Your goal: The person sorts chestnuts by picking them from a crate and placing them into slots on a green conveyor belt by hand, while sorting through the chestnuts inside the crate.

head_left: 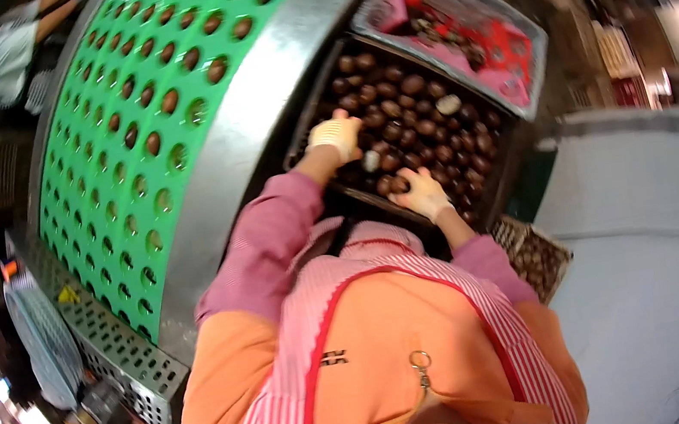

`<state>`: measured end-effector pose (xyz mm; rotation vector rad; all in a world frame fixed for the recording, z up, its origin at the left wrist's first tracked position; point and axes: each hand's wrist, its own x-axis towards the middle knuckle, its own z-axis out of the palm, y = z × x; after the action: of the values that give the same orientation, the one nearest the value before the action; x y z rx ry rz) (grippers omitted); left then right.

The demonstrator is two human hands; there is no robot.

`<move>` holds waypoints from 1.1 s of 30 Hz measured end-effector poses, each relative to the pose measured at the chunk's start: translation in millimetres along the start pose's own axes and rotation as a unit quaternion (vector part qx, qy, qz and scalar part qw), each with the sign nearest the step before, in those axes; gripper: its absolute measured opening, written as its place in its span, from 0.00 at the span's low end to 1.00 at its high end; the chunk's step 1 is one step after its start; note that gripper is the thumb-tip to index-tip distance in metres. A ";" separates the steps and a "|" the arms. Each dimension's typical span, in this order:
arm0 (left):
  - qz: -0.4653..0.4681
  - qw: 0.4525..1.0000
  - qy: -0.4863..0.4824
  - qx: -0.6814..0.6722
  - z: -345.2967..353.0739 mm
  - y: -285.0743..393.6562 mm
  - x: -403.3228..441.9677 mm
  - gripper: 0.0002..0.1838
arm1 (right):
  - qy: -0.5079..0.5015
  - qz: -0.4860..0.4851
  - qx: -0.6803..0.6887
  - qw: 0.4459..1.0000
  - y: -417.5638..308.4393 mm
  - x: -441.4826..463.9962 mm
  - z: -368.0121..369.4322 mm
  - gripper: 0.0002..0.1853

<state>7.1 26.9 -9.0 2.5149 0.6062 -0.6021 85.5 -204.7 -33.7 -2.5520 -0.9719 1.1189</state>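
Observation:
A dark crate (505, 176) holds many dark brown, egg-shaped pieces (424, 135), with a few pale ones among them. My left hand (336, 136), in a pale glove, is over the crate's left side with its fingers curled; what they hold, if anything, is hidden. Toward the near edge, my right hand (422, 195), gloved too, has its fingers closed around brown egg-shaped pieces (389, 185). Left of the crate slopes a green perforated panel (102, 158), with brown pieces sitting in many of its upper holes.
A wide metal rim (253, 94) separates the panel from the crate. Behind the crate stands a grey bin (530, 85) with red and pink plastic inside. A basket (537, 258) of brown pieces sits at my right, beside a large pale surface (641, 256). Another person (10, 59) is at upper left.

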 end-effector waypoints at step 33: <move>-0.175 0.408 0.536 -0.718 50.3 -338.8 -318.9 0.25 | -0.387 -0.353 0.335 0.783 -482.1 66.4 71.3 0.24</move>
<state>-438.4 170.1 -2.3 0.6525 1.2473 1.2052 -169.6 201.4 75.8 -0.9771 -1.2086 1.8100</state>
